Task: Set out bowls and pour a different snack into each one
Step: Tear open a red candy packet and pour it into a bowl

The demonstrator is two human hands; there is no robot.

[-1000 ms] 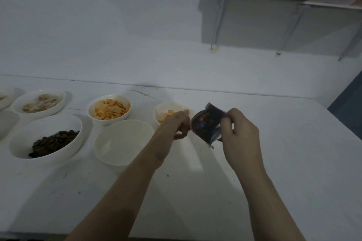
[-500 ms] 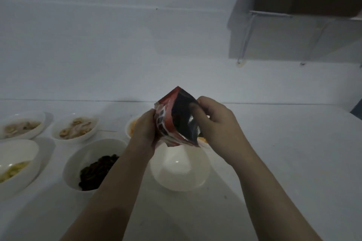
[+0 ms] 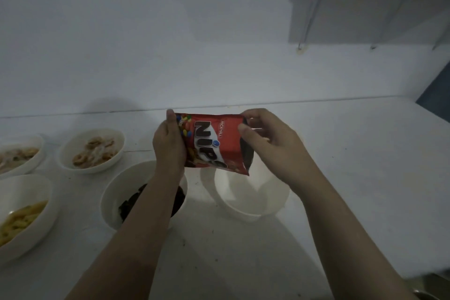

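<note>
Above empty white bowl (image 3: 253, 198): red glossy Nips packet (image 3: 214, 145), crinkled; both hands' fingers (image 3: 244, 129) grasping its ends.

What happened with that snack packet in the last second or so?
Both hands, left hand and right hand, kept their grip on the red candy packet, carrying it from beside the bowls to above the empty white bowl and turning its printed face towards the camera. The bowl stays empty; nothing has poured.

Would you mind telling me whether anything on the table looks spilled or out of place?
Nothing stands out. Small dark specks dot the table near the bowls, too small to identify. Both hands hold the red snack bag above the empty bowl.
</note>
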